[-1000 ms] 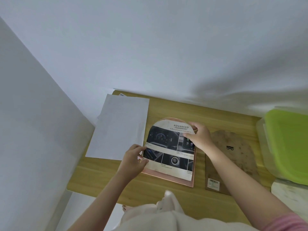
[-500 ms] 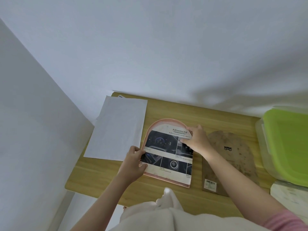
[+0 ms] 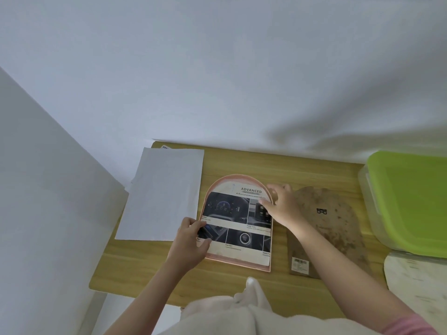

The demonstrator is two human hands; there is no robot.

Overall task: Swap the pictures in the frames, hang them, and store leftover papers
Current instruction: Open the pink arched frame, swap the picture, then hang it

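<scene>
An arch-shaped pink frame [image 3: 238, 264] lies flat on the wooden table [image 3: 150, 267]. Inside it lies a printed car brochure picture [image 3: 238, 222] headed "ADVANCED". My left hand [image 3: 193, 238] presses on the picture's lower left edge, thumb on the print. Over at the upper right edge, my right hand [image 3: 280, 205] has its fingertips on the picture. A brown arch-shaped backing board [image 3: 331, 226] with a small hanger and a barcode label lies just right of the frame.
White paper sheets [image 3: 162, 194] lie at the table's left, partly over its edge. A clear box with a green lid [image 3: 411, 201] stands at the right. Another pale arch-shaped sheet [image 3: 416, 281] sits at the lower right. White walls close off the back and left.
The picture has settled down into the arch frame, its top now inside the pink rim. My right hand slid to the right edge; my left hand stayed at the lower left.
</scene>
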